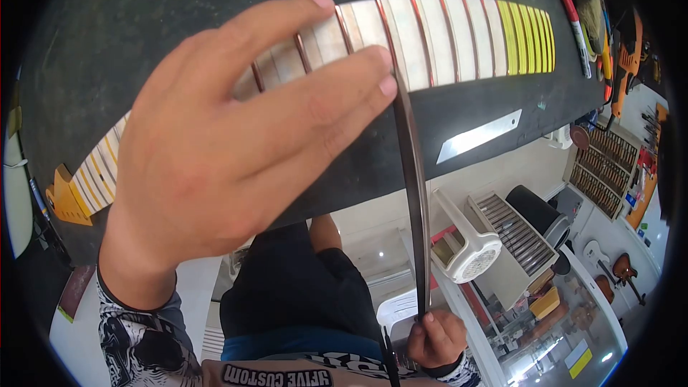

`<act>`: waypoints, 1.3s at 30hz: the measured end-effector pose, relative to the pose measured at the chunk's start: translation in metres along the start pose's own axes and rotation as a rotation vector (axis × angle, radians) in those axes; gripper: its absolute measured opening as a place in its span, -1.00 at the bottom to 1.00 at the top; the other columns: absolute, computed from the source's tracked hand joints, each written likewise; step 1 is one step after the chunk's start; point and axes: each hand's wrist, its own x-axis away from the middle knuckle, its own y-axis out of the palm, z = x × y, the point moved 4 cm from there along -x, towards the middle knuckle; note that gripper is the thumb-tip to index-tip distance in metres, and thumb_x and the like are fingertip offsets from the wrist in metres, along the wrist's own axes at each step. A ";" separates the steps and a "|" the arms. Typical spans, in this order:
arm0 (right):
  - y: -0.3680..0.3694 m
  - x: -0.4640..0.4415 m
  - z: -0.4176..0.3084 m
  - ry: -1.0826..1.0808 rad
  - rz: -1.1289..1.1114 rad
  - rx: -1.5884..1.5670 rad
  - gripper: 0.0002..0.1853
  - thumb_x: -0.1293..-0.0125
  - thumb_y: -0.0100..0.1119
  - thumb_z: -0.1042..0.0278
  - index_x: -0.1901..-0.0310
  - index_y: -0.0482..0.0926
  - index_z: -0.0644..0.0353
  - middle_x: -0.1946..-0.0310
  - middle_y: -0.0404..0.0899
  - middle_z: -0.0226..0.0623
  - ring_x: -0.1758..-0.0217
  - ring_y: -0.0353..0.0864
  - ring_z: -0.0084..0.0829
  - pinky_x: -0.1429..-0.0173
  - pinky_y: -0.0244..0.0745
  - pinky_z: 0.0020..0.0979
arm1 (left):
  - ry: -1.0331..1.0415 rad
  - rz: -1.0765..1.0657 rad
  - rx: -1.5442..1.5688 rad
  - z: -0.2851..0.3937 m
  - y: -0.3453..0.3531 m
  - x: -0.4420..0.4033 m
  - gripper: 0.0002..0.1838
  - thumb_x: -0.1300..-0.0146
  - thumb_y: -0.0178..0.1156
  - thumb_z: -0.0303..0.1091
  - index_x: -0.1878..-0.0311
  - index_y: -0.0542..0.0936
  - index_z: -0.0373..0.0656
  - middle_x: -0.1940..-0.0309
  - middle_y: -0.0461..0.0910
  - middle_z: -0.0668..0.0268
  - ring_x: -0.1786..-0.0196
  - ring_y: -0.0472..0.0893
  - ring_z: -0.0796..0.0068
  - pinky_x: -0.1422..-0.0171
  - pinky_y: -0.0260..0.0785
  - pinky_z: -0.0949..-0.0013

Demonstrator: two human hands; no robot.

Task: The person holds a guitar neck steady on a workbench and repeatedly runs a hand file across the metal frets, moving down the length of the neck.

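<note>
A guitar neck (453,36) lies across the dark bench, its fretboard covered with pale and yellow tape between bare, reddish-looking frets. Its wooden headstock end (69,197) shows at the left. My left hand (215,129) reaches over the neck, and two of its fingertips press together at the upper end of a narrow dark strip (413,193) beside a fret. Another finger rests near the neck's far edge. Down by my body, my right hand (438,338) pinches the strip's lower end, so it runs taut between both hands. The strip's material cannot be made out.
A flat metal plate (480,136) lies near the bench's front edge. A red-and-white marker (575,32) and other tools sit at the right end. Below are a white hairdryer-like device (469,247), a tray of metal rods (512,233) and a glass case (559,337).
</note>
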 end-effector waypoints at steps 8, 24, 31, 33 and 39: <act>0.006 -0.130 -0.014 -0.041 0.109 -0.087 -0.46 0.06 0.29 0.68 -0.08 0.58 0.30 0.49 0.60 -0.24 0.55 0.59 -0.36 0.51 0.47 -0.46 | 0.037 0.039 -0.074 0.000 0.006 0.007 -0.44 0.18 0.35 -0.62 -0.03 0.67 -0.14 -0.06 0.65 0.32 -0.17 0.57 0.07 -0.20 0.53 0.20; 0.013 -0.096 -0.008 -0.095 0.109 -0.085 -0.47 0.04 0.28 0.69 -0.08 0.57 0.37 0.51 0.59 -0.22 0.56 0.59 -0.37 0.53 0.47 -0.46 | 0.061 0.003 -0.087 -0.003 0.004 0.011 -0.47 0.10 0.32 -0.62 -0.06 0.67 -0.13 -0.08 0.63 0.30 -0.20 0.55 0.06 -0.21 0.51 0.19; 0.012 -0.146 -0.015 -0.069 0.122 -0.121 -0.45 0.02 0.26 0.71 -0.12 0.55 0.38 0.50 0.60 -0.20 0.55 0.59 -0.38 0.52 0.47 -0.47 | 0.058 0.008 -0.100 -0.002 0.005 0.009 -0.48 0.09 0.32 -0.61 -0.06 0.67 -0.14 -0.08 0.63 0.30 -0.20 0.55 0.05 -0.19 0.51 0.20; 0.015 -0.112 -0.006 -0.066 0.109 -0.131 -0.45 0.03 0.25 0.71 -0.12 0.55 0.38 0.49 0.60 -0.19 0.54 0.60 -0.37 0.51 0.48 -0.47 | 0.064 0.006 -0.107 -0.002 0.006 0.009 -0.48 0.08 0.32 -0.61 -0.07 0.67 -0.13 -0.08 0.63 0.30 -0.20 0.55 0.05 -0.19 0.51 0.20; 0.018 -0.002 0.017 -0.039 0.070 -0.127 -0.50 0.05 0.27 0.62 -0.04 0.56 0.26 0.49 0.60 -0.19 0.57 0.59 -0.29 0.51 0.48 -0.41 | 0.078 -0.017 -0.126 -0.002 0.005 0.011 -0.49 0.06 0.33 -0.58 -0.08 0.66 -0.13 -0.08 0.63 0.29 -0.20 0.55 0.04 -0.20 0.50 0.18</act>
